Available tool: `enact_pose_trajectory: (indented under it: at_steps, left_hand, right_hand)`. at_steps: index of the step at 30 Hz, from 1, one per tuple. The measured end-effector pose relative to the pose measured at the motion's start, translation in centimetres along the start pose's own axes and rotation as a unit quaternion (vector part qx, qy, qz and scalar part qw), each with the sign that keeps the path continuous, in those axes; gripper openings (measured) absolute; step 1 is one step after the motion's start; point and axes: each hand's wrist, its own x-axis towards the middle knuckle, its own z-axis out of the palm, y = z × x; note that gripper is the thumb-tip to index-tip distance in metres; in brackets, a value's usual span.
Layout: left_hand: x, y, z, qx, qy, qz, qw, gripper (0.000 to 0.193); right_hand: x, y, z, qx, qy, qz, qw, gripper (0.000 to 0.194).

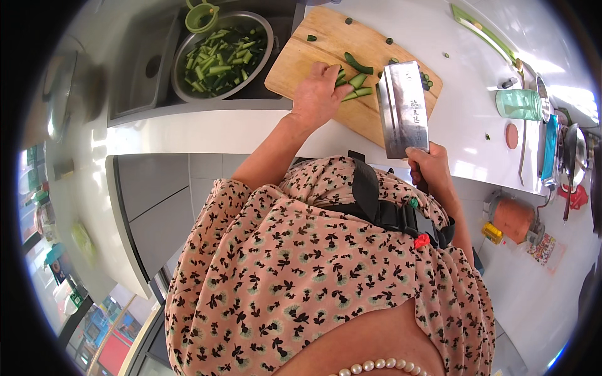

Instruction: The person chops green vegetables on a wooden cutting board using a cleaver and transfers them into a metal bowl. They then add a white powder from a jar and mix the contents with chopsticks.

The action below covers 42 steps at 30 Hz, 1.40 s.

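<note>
My right hand point(430, 164) grips the handle of a broad steel cleaver point(404, 108). The blade is held over the right part of a wooden cutting board point(296, 61) and bears writing. On the board, my left hand point(317, 94) has its thumb and fingers around cut cucumber pieces point(360, 81). A curved dark-green cucumber piece point(358, 63) lies just beyond them. Small cucumber ends point(427, 82) sit to the right of the blade, partly hidden by it. A few other stubs point(312, 38) are scattered near the board's far edge.
To the left, a steel basin point(269, 51) of cut cucumber stands in the sink point(134, 80), a green strainer point(201, 18) at its rim. At the right are a green glass jar point(517, 104), a round pinkish lid point(511, 136) and hanging ladles point(571, 150).
</note>
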Motion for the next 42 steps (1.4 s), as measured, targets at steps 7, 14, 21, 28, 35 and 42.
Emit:
enact_pose_trajectory:
  at_steps: [7,14,21,28,35,42]
  left_hand:
    - [0.7,2.1,-0.1,0.033,-0.134,0.015,0.990,0.057]
    - [0.9,4.2,2.2,-0.046,-0.136,-0.005,0.990,0.060]
    - [0.2,5.7,2.5,-0.173,-0.017,0.013,0.985,0.060]
    - [2.2,3.7,-2.4,-0.191,0.083,-0.038,0.977,0.055]
    - [3.4,-3.9,-8.1,-0.205,0.175,-0.191,0.944,0.054]
    - [3.3,-13.5,-9.1,-0.068,0.181,-0.326,0.925,0.061]
  right_hand:
    - [2.3,0.9,0.2,0.084,-0.100,0.015,0.991,0.017]
    - [2.1,1.7,-0.2,0.126,-0.132,0.028,0.983,0.016]
    - [-0.4,0.4,-1.0,0.072,-0.072,0.014,0.995,0.016]
    - [1.5,-6.2,2.1,-0.002,-0.131,-0.058,0.990,0.013]
    - [4.0,-15.7,10.7,-0.093,-0.235,-0.073,0.965,0.011]
    - [6.0,-17.1,14.9,-0.083,-0.226,-0.094,0.966,0.012]
